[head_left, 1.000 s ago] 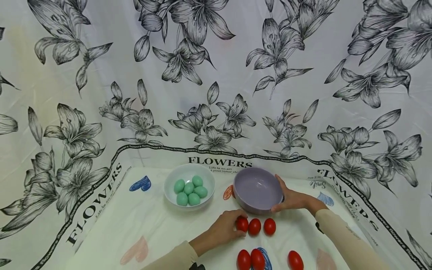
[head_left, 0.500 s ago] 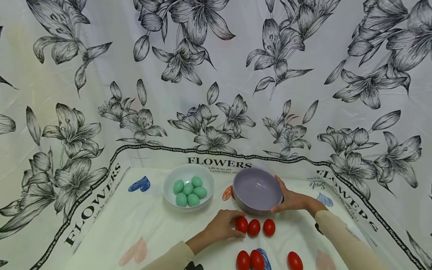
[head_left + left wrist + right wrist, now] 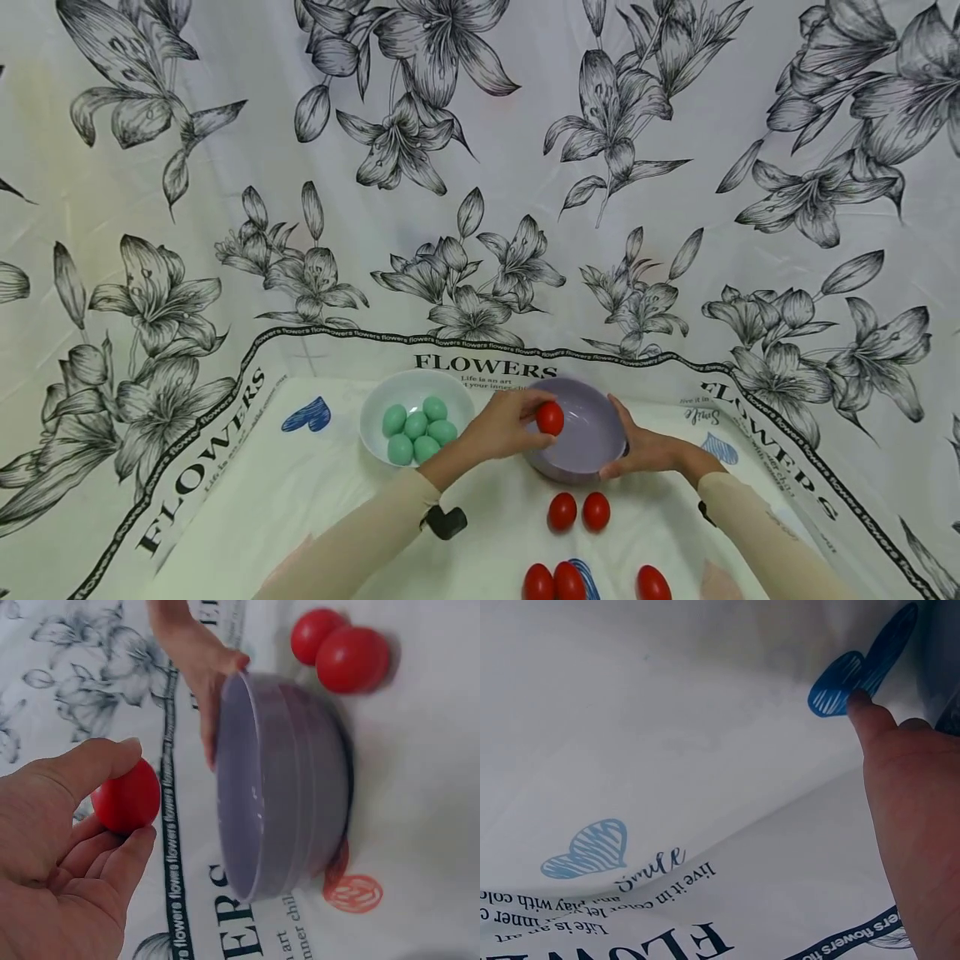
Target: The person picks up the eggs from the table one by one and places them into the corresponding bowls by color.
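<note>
My left hand [image 3: 504,423] pinches a red egg [image 3: 550,418] between thumb and fingertips, above the near left part of a purple bowl [image 3: 581,433]. The left wrist view shows this egg [image 3: 129,796] beside the bowl's opening [image 3: 238,802], apart from the rim. With thumb and fingers spread round its right side, my right hand [image 3: 651,450] holds the bowl. In the right wrist view only part of that hand [image 3: 915,795] shows, and the bowl is a dark edge. Two red eggs [image 3: 562,512] lie side by side just in front of the bowl.
To the left stands a white bowl [image 3: 372,429] with several green eggs [image 3: 416,425]. Nearer the front edge lie a pair of red eggs [image 3: 538,582] and a single red egg [image 3: 653,583]. A flower-printed cloth [image 3: 315,508] covers the table and rises behind it.
My left hand has picked up the leftmost red egg from the row before the purple bowl and raised it over the bowl. My right hand has stayed on the bowl's side.
</note>
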`<state>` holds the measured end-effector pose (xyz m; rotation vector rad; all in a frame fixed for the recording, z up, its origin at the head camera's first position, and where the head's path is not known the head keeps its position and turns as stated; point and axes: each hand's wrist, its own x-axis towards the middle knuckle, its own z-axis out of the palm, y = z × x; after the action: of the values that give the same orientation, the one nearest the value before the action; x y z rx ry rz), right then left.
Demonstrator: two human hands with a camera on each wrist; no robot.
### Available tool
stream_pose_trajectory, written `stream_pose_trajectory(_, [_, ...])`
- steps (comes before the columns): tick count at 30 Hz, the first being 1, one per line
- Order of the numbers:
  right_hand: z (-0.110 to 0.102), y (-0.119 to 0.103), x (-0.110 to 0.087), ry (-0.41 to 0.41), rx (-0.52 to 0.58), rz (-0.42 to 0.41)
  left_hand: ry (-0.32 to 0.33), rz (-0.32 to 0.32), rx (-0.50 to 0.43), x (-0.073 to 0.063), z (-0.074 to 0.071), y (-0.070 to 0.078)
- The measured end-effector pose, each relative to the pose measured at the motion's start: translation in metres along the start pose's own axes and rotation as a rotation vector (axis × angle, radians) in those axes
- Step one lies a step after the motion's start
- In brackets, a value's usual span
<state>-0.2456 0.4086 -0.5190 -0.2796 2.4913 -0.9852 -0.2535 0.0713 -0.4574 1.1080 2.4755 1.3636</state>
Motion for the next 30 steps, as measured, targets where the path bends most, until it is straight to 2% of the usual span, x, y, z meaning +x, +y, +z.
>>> stream_pose_trajectory(3, [-0.002,0.003,-0.002,0.004,-0.005,0.004,-0.034,0.009,0.072,0.026,0.005,-0.01])
stream_pose_trajectory(6, [-0.001,0.006,-0.002,0.019,-0.008,0.006,-0.076,0.009,0.164,0.047,0.015,-0.027])
stream_pose_trajectory(11, [0.003,0.006,-0.001,0.013,-0.022,0.009,-0.133,-0.081,0.344,0.068,0.031,-0.05])
stream_pose_trajectory(14, [0.002,0.003,-0.001,0.009,-0.034,0.009,-0.155,-0.113,0.445,0.076,0.037,-0.053])
stream_pose_trajectory(22, [-0.002,-0.001,0.0,0.006,-0.039,0.018,-0.212,-0.056,0.739,0.085,0.049,-0.051])
stream_pose_trajectory(26, [-0.001,0.001,0.002,-0.003,-0.032,0.013,-0.225,-0.076,0.832,0.087,0.055,-0.055])
stream_pose_trajectory(30, [-0.002,0.002,0.002,0.002,-0.028,0.018,-0.223,-0.06,0.877,0.089,0.06,-0.057])
